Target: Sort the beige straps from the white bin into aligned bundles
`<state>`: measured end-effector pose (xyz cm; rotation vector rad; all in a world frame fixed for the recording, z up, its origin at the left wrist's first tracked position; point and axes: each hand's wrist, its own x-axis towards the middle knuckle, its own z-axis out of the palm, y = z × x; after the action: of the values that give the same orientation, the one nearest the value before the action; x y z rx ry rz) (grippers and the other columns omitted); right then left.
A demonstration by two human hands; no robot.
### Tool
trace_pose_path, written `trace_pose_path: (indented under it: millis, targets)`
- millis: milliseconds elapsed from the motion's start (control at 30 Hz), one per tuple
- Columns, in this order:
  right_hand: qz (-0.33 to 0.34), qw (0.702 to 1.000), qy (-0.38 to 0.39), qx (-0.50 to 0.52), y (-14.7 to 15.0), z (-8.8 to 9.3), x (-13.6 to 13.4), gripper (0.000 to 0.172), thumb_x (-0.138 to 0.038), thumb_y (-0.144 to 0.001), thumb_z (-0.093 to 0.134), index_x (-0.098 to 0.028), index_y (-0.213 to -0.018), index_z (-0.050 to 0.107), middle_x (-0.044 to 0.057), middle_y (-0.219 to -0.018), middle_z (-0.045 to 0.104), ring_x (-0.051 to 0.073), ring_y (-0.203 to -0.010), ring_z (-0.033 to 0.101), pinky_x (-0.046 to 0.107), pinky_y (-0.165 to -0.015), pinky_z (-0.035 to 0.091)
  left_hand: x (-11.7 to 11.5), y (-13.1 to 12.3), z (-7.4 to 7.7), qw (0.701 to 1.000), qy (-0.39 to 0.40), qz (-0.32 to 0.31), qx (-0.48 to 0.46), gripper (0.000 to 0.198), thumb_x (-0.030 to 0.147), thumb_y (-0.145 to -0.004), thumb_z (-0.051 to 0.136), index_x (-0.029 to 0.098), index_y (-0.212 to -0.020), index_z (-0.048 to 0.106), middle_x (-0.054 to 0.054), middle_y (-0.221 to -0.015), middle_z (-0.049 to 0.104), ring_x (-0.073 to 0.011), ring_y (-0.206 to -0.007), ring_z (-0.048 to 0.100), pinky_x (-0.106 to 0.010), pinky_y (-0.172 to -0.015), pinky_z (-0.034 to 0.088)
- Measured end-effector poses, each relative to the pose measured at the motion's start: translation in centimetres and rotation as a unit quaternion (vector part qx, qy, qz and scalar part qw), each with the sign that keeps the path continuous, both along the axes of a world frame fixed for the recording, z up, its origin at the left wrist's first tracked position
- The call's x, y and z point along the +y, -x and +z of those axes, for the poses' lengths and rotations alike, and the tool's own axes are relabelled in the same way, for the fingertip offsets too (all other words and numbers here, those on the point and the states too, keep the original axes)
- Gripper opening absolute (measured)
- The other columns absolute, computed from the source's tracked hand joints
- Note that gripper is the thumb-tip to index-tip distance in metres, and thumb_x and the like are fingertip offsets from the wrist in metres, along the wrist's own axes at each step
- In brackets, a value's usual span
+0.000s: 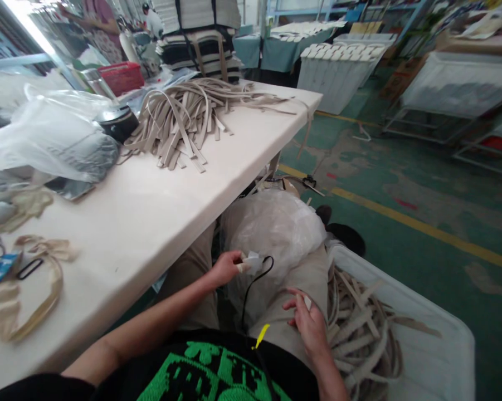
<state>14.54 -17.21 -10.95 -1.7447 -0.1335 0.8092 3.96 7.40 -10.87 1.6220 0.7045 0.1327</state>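
My left hand [227,268] is over my lap with thumb and fingers pinched at a small white piece [254,260], whose kind I cannot make out. Light tape wraps one of its digits. Beside the white piece, a thin black cord [251,284] loops down towards my shirt. Over my right thigh, my right hand [308,320] holds nothing; its fingers are partly bent and apart, one with a white wrap. A clear plastic sheet or bag [276,223] lies across my knees. Right of my leg, many beige fabric strips [363,328] fill part of a white plastic bin [434,345].
On the white table [159,206] lie a heap of beige strips [188,117], a plastic bag [54,128], a round dark container [116,121] and a beige band [52,278]. Stacked bundles [198,44] stand behind. Another person [102,28] is at far left; bins [338,72] stand beyond.
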Motion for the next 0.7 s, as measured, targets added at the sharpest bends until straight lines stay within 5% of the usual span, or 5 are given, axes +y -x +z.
trace_pose_path:
  millis: [167,267,400,533,700]
  targets:
    - [0.088,0.994,-0.060,0.025,-0.5,2.7,3.7,0.056,-0.060,-0.083,0.053,-0.015,-0.115,0.062,-0.002,-0.063,0.061,0.009,-0.043,0.042,0.021,-0.043,0.044,-0.9,0.3,4.8,0.995,0.082,0.012,-0.057,0.044,0.051,-0.060,0.075,0.017,-0.064,0.047,0.005,-0.060,0.047,-0.0087,-0.057,0.041,-0.021,-0.056,0.035]
    - [0.151,0.986,-0.065,-0.001,-0.6,4.3,6.4,0.053,-0.056,-0.080,0.059,-0.014,-0.112,0.064,-0.001,-0.061,0.061,0.010,-0.045,0.046,0.021,-0.042,0.041,-0.7,0.0,6.3,0.993,0.089,-0.019,-0.074,0.044,0.051,-0.060,0.075,0.017,-0.065,0.049,0.003,-0.062,0.052,-0.0094,-0.058,0.044,-0.021,-0.058,0.037]
    - [0.232,0.970,-0.041,-0.058,-0.7,5.5,8.9,0.035,-0.049,-0.076,0.064,-0.015,-0.080,0.068,-0.003,-0.050,0.056,0.010,-0.044,0.045,0.020,-0.042,0.037,0.2,-0.9,5.9,0.991,0.082,-0.027,-0.105,0.043,0.051,-0.063,0.075,0.015,-0.065,0.051,0.002,-0.062,0.055,-0.0101,-0.059,0.047,-0.022,-0.059,0.039]
    - [0.251,0.967,-0.033,-0.042,-0.9,6.0,9.3,0.037,-0.051,-0.075,0.063,-0.017,-0.062,0.059,-0.004,-0.044,0.053,0.009,-0.040,0.043,0.020,-0.041,0.035,1.7,-1.9,4.9,0.997,0.024,0.006,-0.071,0.046,0.061,-0.074,0.060,0.015,-0.072,0.056,-0.001,-0.066,0.059,-0.0128,-0.060,0.053,-0.023,-0.062,0.042]
    - [0.221,0.975,-0.025,-0.011,-2.1,6.6,9.4,0.040,-0.055,-0.076,0.058,-0.016,-0.073,0.064,-0.006,-0.041,0.048,0.008,-0.035,0.039,0.019,-0.039,0.032,2.7,-1.8,4.1,0.970,-0.138,-0.145,0.135,0.053,0.065,-0.077,0.053,0.015,-0.064,0.064,-0.009,-0.067,0.065,-0.0227,-0.073,0.062,-0.028,-0.069,0.043]
